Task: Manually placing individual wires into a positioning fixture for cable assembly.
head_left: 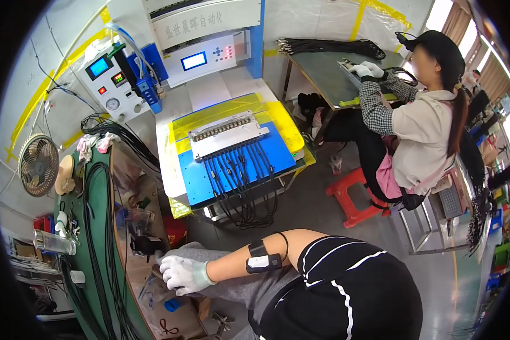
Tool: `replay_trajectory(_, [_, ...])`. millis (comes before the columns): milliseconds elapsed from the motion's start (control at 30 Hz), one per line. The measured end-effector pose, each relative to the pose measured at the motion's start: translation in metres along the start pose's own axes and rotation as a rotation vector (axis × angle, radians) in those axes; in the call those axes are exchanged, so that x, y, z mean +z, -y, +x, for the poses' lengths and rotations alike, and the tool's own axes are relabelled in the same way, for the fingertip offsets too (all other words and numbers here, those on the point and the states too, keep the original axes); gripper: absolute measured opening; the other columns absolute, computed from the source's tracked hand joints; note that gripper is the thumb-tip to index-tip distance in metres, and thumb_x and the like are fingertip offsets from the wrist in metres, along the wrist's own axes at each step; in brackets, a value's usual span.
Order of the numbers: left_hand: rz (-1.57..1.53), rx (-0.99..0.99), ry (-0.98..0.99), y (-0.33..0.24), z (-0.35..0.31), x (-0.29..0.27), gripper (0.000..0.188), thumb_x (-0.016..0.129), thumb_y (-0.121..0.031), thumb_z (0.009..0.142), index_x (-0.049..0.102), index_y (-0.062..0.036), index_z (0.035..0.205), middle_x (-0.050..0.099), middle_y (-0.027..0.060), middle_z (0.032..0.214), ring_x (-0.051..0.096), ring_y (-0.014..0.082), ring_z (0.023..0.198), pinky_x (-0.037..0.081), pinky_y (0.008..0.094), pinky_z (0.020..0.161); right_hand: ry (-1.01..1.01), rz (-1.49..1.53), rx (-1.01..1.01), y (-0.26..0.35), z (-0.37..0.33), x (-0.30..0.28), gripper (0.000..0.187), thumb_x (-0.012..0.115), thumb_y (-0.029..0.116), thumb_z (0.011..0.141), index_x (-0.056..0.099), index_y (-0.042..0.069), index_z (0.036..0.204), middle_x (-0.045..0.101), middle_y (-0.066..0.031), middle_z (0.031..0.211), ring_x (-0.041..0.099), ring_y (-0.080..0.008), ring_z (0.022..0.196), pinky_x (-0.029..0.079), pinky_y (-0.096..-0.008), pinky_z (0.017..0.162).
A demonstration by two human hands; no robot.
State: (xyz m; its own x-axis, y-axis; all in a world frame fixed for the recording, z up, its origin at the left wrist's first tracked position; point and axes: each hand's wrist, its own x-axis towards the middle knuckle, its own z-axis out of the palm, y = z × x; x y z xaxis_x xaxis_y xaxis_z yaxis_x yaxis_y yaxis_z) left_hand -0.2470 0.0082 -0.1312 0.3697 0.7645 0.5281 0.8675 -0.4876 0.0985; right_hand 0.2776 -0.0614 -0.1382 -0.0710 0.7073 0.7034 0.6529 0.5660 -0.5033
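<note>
My right hand [182, 276], in a white glove, lies over the knee of my grey trousers [226, 286]. Its fingers are slightly apart and bent downward, and I see no object in them. My left hand is out of sight. Ahead of me, a silver metal fixture [226, 137] with a row of small brass-coloured parts rests on a blue plate [277, 148]. Black cables [241, 187] run out of its near side and hang in loops over the plate's front edge. Yellow film [218, 116] lies behind the fixture.
A machine with a lit control panel [201, 58] stands behind the plate; a gauge box [110, 85] is beside it. Left are a green bench [99, 238] with long black cables and a fan [38, 164]. Right, a gloved co-worker [419, 124] sits on a red stool [351, 195].
</note>
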Motion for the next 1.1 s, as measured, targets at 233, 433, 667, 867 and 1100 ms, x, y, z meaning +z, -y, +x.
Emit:
replay_trajectory(233, [-0.128,0.383,-0.237,-0.011,0.016,0.011,0.027,0.058,-0.015,0.097,0.071,0.0077,0.101,0.069,0.0253,0.108,0.062,0.0431,0.104,0.044,0.0529,0.101,0.023,-0.048,0.02,0.003,-0.002,0.0,0.023,0.08,0.031,0.061,0.07,0.012,0.07,0.067,-0.003,0.084,0.057,-0.0277,0.103,0.042,-0.0455,0.096])
replay_trajectory(433, [0.095,0.033,-0.037,-0.019,0.001,-0.019,0.024,0.06,-0.013,0.096,0.071,0.0075,0.102,0.069,0.0267,0.109,0.062,0.0429,0.104,0.044,0.0529,0.101,0.125,0.0,0.006,0.013,0.006,0.01,0.026,0.081,0.03,0.064,0.068,0.012,0.079,0.065,-0.0035,0.097,0.053,-0.03,0.113,0.039,-0.0502,0.105])
replay_trajectory(667, [-0.214,0.562,-0.463,0.03,0.028,0.017,0.028,0.057,-0.017,0.099,0.071,0.0062,0.105,0.069,0.0247,0.113,0.062,0.0428,0.108,0.04,0.0535,0.106,0.094,0.0,-0.029,0.02,0.016,0.012,0.023,0.079,0.029,0.063,0.068,0.012,0.074,0.065,-0.0036,0.091,0.054,-0.0292,0.107,0.04,-0.0479,0.101])
replay_trajectory(867, [-0.162,0.627,-0.408,0.015,0.018,0.017,0.032,0.054,-0.02,0.1,0.071,0.0054,0.109,0.068,0.023,0.118,0.06,0.0423,0.112,0.036,0.0549,0.11,-0.006,-0.042,-0.051,0.017,0.011,0.008,0.02,0.076,0.028,0.061,0.067,0.011,0.064,0.064,-0.0035,0.078,0.057,-0.0274,0.098,0.043,-0.0438,0.093])
replay_trajectory(1100, [0.09,-0.081,0.057,-0.026,0.003,-0.026,0.033,0.055,-0.022,0.1,0.071,0.0039,0.112,0.069,0.0227,0.117,0.059,0.0425,0.114,0.034,0.0563,0.111,-0.013,-0.058,-0.072,0.019,0.013,0.011,0.02,0.075,0.029,0.062,0.066,0.011,0.064,0.063,-0.0033,0.077,0.057,-0.0271,0.096,0.043,-0.0438,0.092])
